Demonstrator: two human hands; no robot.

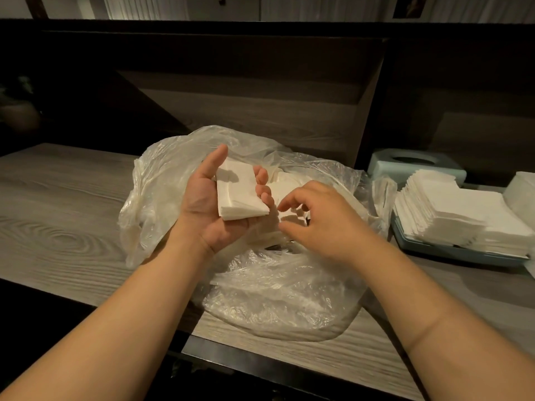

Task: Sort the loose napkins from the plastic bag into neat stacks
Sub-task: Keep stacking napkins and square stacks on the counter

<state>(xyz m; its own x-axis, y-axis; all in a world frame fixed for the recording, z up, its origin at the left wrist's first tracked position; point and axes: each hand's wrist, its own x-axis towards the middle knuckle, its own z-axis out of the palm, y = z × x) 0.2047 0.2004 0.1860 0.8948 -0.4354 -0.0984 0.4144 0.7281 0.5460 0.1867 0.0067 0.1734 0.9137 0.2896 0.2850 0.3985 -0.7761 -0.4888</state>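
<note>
Napkins (238, 195) unprinted, in left hand (208, 204) | plastic bag (278, 290) unlabelled

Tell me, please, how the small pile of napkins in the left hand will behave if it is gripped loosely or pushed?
The napkin pile looks thin and soft, so it probably bends easily. Its loose layers fan at the near edge and may slide apart. The left hand cradles it, so it seems light.

Grey wood-grain counter (66, 204), crumpled clear plastic bag (278, 293) lay at its centre, blue tray (451, 251) at three o'clock, perhaps a tissue box (417, 166) at two o'clock.
</note>
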